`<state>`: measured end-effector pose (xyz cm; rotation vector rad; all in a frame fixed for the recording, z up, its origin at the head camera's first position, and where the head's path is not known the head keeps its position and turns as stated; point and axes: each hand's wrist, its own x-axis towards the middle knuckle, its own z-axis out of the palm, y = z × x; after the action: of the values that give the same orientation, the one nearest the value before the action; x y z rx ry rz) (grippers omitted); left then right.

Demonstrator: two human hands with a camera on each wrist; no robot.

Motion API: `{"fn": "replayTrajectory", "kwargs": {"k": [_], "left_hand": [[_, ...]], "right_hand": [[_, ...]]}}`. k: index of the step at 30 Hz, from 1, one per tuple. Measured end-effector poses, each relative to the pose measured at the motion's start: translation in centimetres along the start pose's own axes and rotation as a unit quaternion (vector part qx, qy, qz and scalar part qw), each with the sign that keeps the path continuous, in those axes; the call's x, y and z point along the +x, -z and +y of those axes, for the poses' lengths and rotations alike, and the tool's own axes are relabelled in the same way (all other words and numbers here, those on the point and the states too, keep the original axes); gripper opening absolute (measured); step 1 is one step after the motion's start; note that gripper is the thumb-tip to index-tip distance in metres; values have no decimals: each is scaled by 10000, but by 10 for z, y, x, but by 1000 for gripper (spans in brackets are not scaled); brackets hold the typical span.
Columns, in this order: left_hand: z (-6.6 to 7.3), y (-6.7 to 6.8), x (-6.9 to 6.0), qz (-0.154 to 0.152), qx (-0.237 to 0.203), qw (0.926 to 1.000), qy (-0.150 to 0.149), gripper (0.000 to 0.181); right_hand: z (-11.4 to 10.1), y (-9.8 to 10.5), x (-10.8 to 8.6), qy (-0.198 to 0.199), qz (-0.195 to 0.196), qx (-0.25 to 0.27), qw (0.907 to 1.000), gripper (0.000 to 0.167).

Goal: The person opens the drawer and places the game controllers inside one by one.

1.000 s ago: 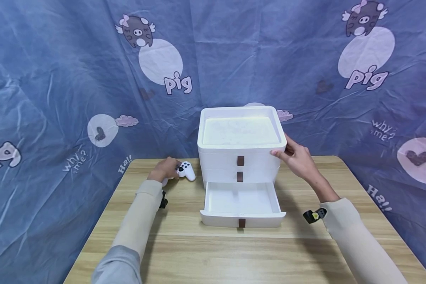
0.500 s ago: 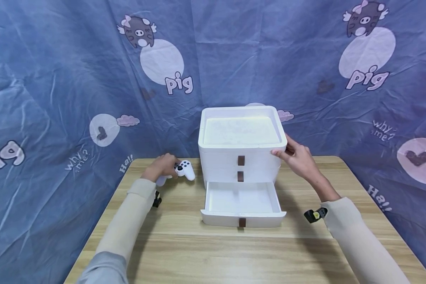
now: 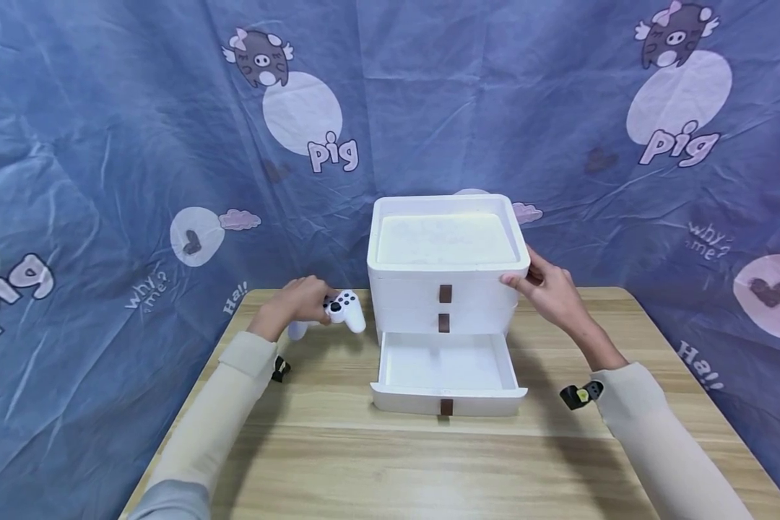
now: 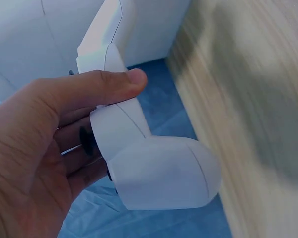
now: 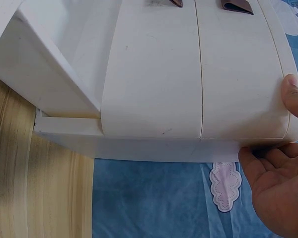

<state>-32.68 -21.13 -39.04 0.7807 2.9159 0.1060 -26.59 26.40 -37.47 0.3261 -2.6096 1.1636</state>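
My left hand grips a white game controller around its middle, left of the drawer unit. In the left wrist view the thumb lies across the controller, and the fingers curl behind it near a dark thumbstick. The controller seems just off the table. My right hand holds the upper right front corner of the white drawer unit. Its thumb presses the front face and its fingers lie along the side, as the right wrist view shows. The bottom drawer is pulled out, with nothing visible inside.
The wooden table extends in front of the drawer unit and to both sides. Brown pull tabs mark the upper two drawers, which are closed. A shallow rimmed tray top crowns the unit. Blue patterned cloth hangs behind.
My left hand has risen slightly with the controller, and its forearm has swung left. The right hand keeps its place on the unit. The head view has shifted a little.
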Motion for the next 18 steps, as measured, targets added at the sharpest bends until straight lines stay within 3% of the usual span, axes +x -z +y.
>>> {"fn": "replayTrajectory", "kwargs": {"k": [18], "left_hand": [[37,23,-24,-113,-50,9986,-518,55]], "right_hand": [[4,-2,0,26,5,3,10000,82]]}}
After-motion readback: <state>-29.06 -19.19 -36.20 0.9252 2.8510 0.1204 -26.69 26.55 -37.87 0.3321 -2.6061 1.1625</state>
